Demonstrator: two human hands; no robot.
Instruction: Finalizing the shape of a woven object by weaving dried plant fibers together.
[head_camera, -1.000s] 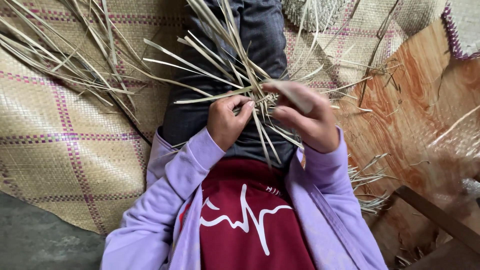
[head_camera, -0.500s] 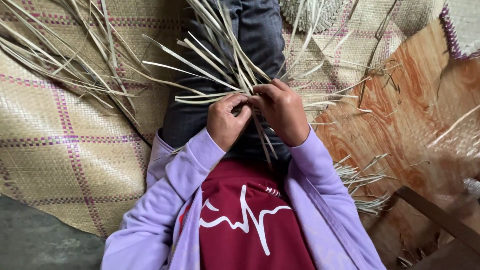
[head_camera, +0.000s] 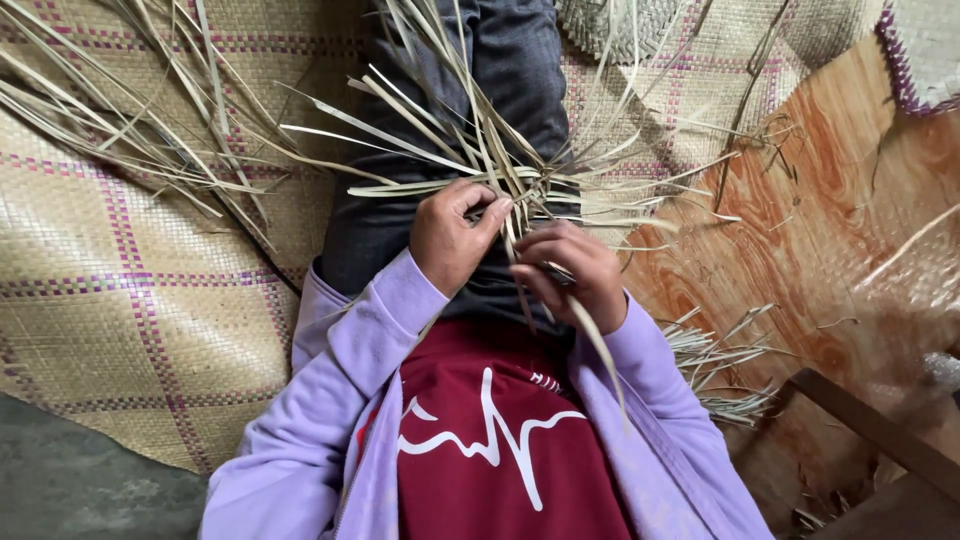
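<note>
On the person's lap, over the dark trousers (head_camera: 520, 70), sits a fan of dried leaf strips (head_camera: 470, 150). The left hand (head_camera: 450, 240) pinches the woven knot where they cross, its grip closed on it. The right hand (head_camera: 572, 272) is clamped on one long strip (head_camera: 600, 350) trailing toward the chest, above the woven mat (head_camera: 130, 290).

No packages, labels, signs or screens

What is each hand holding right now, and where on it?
Left hand pinches the woven knot of dry strips; right hand grips one strip near its woven end.
</note>
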